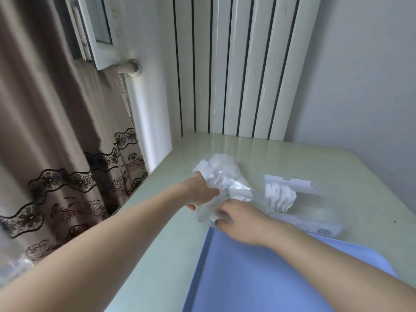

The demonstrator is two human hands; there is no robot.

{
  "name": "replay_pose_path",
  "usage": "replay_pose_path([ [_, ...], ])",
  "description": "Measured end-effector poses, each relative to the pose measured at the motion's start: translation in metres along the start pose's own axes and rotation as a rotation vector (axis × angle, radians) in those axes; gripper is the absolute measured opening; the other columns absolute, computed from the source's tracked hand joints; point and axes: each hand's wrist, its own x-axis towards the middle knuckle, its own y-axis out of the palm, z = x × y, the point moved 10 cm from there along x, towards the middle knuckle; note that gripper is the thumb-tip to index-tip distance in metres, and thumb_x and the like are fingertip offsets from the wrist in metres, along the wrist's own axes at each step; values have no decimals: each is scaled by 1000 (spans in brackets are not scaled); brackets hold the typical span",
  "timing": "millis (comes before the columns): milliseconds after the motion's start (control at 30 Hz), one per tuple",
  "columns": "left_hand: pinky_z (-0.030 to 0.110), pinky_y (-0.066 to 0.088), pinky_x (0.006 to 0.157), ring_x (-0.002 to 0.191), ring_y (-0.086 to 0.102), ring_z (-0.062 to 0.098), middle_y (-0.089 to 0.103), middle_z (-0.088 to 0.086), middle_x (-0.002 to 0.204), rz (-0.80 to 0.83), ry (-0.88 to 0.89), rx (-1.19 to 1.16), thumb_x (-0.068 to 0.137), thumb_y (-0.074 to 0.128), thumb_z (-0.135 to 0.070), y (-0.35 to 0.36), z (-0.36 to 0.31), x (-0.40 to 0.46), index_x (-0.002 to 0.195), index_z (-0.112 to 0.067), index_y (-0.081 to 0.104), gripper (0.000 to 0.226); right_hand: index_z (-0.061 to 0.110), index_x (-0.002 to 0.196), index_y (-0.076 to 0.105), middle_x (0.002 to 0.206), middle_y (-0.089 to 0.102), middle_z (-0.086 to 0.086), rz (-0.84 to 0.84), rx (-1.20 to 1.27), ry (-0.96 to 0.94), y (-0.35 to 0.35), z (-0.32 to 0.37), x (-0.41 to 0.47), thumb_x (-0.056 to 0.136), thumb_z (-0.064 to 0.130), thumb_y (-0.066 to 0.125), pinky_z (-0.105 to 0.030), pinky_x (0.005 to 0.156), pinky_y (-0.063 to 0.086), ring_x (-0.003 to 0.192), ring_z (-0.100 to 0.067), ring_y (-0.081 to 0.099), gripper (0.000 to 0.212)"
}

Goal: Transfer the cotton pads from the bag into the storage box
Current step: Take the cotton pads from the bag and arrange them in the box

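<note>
A: Head view — what's on the table (pixel 157 221)?
B: Clear plastic bag (pixel 221 188) w/ white cotton pads (pixel 217 164) bunched in its far end, lying on the pale green top. Left hand (pixel 199 191) grips the bag's left side, fingers curled round the plastic.
A: Right hand?
B: Right hand (pixel 239 218) is at the bag's near end, fingertips curled into the plastic at the opening, pinching it. Blurry tho.
A: Box?
B: Blue storage box (pixel 225 278) sits just in front of the bag, nearest the person; right forearm crosses over it. No pads visible inside what shows.
A: Anything else?
B: 2nd bag (pixel 290 194) to the right, also holding white pads, w/ a white header strip. Behind the table a white radiator (pixel 238 64); brown lace-trimmed curtain (pixel 56 131) at left, window frame (pixel 99 32) above it.
</note>
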Motion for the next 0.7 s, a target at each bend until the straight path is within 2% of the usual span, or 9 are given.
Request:
replay_pose_path([
  [67, 43, 60, 89, 101, 68, 29, 63, 10, 113, 6, 7, -4, 91, 60, -44, 3, 1, 2, 139, -7, 28, 69, 38, 75, 47, 78, 51, 17, 43, 76, 53, 9, -8, 8, 93, 32, 53, -20, 65, 41, 77, -8, 52, 20],
  [167, 44, 59, 91, 100, 70, 30, 64, 13, 113, 17, 17, -25, 91, 60, -39, 3, 1, 5, 139, -5, 28, 66, 40, 71, 44, 73, 51, 15, 41, 26, 61, 9, -11, 10, 85, 32, 62, -22, 63, 45, 74, -10, 56, 24],
  [267, 44, 57, 94, 102, 70, 31, 65, 16, 115, 11, 29, 8, 93, 59, -36, 3, -1, 6, 136, -3, 30, 61, 40, 63, 37, 63, 43, 12, 57, -7, 59, 15, -14, 8, 80, 34, 68, -19, 53, 33, 58, -4, 43, 36],
  [367, 40, 55, 94, 96, 69, 30, 64, 15, 118, 15, 34, 62, 95, 56, -36, 4, -2, 5, 135, -3, 30, 58, 36, 66, 34, 65, 41, 11, 0, -98, -18, 11, -8, 7, 82, 22, 59, -20, 54, 32, 63, -10, 44, 33],
  [467, 38, 50, 87, 95, 63, 30, 62, 16, 119, -11, 43, 149, 95, 55, -38, 2, -4, 6, 139, -2, 29, 62, 26, 75, 38, 71, 40, 10, -89, -204, -75, -3, -1, 3, 83, 6, 49, -19, 48, 24, 66, -17, 40, 23],
  [533, 35, 46, 81, 101, 58, 30, 58, 16, 124, -56, 61, 217, 95, 55, -39, -3, -8, 5, 142, -2, 29, 65, 25, 85, 45, 81, 49, 8, -129, -196, -75, -10, -4, -1, 84, 9, 48, -21, 51, 33, 74, -20, 46, 16],
  [600, 34, 42, 82, 111, 55, 33, 50, 17, 134, -127, 94, 268, 96, 55, -39, -13, -16, 2, 144, -4, 31, 65, 25, 84, 51, 78, 54, 9, -147, -50, -10, -23, -14, -8, 83, 18, 53, -27, 58, 43, 72, -16, 51, 7],
  [633, 34, 43, 84, 114, 55, 35, 47, 18, 137, -170, 125, 275, 96, 55, -40, -19, -24, -1, 143, -5, 32, 63, 23, 77, 50, 70, 52, 12, -140, 73, 40, -30, -22, -13, 83, 19, 57, -26, 57, 41, 66, -12, 50, 10],
  [700, 37, 48, 84, 107, 59, 35, 48, 16, 130, -268, 223, 220, 97, 54, -40, -33, -44, -11, 134, -7, 41, 51, 17, 69, 49, 62, 48, 13, -74, 383, 135, -41, -36, -24, 82, 13, 63, -20, 57, 40, 59, -6, 48, 19],
])
